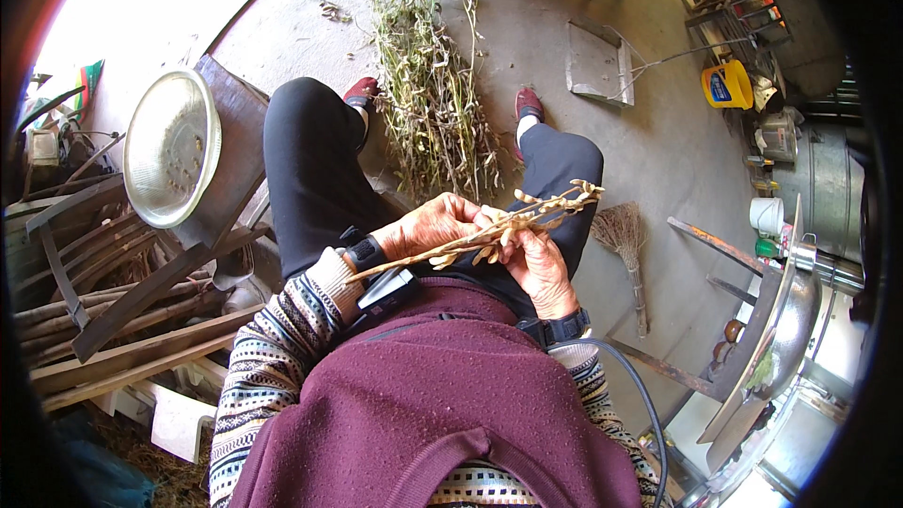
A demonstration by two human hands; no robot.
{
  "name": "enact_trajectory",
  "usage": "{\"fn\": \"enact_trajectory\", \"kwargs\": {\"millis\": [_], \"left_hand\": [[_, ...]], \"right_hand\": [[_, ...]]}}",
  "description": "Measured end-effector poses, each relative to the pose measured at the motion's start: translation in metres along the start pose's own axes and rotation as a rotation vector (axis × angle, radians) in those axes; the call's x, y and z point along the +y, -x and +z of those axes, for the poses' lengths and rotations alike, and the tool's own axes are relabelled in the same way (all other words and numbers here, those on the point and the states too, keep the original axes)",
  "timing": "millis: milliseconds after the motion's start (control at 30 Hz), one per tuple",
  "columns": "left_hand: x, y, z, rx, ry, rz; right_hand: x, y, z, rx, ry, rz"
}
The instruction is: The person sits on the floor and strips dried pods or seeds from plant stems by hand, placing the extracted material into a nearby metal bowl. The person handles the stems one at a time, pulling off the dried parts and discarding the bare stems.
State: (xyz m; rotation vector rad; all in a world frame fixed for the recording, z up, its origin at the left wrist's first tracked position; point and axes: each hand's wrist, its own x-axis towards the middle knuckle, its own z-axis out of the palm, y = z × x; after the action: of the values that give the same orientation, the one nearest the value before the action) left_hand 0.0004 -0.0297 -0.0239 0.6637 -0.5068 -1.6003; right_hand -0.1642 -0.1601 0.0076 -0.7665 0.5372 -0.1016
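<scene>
A dry, podded plant stalk (451, 248), which looks like soybean, lies across my lap at hand height, its bare end to the left and its pods to the right. My left hand (434, 226) is on the stalk's middle, with fingertips pinched at a pod. Fingers of my right hand (540, 268) close around the podded part. A large heap of similar dried plants (437, 99) lies on the floor between my feet. To the left, a pale plastic basin (169, 148) holds a few small beans or pods and rests on a dark wooden bench (236, 134).
Stacked wooden poles (134, 310) lie at the left. A straw hand broom (624, 240) and a wooden stool frame (741, 275) are at the right. Farther off are a square metal dustpan (600, 67) and a yellow bucket (726, 85).
</scene>
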Motion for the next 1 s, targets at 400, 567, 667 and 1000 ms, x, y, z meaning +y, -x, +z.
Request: {"fn": "enact_trajectory", "kwargs": {"millis": [400, 567, 667, 1000], "left_hand": [[0.005, -0.005, 0.014, 0.104, -0.057, 0.04], [0.003, -0.002, 0.016, 0.179, -0.042, -0.01], [-0.005, -0.005, 0.011, 0.154, 0.017, 0.001], [-0.018, -0.005, -0.001, 0.06, 0.315, 0.09]], "right_hand": [[0.002, -0.005, 0.002, 0.017, -0.078, 0.016], [-0.002, -0.002, 0.005, 0.065, -0.032, 0.08], [-0.002, -0.003, 0.003, 0.062, -0.047, 0.081], [0.009, -0.011, -0.001, 0.055, 0.04, -0.01]]}}
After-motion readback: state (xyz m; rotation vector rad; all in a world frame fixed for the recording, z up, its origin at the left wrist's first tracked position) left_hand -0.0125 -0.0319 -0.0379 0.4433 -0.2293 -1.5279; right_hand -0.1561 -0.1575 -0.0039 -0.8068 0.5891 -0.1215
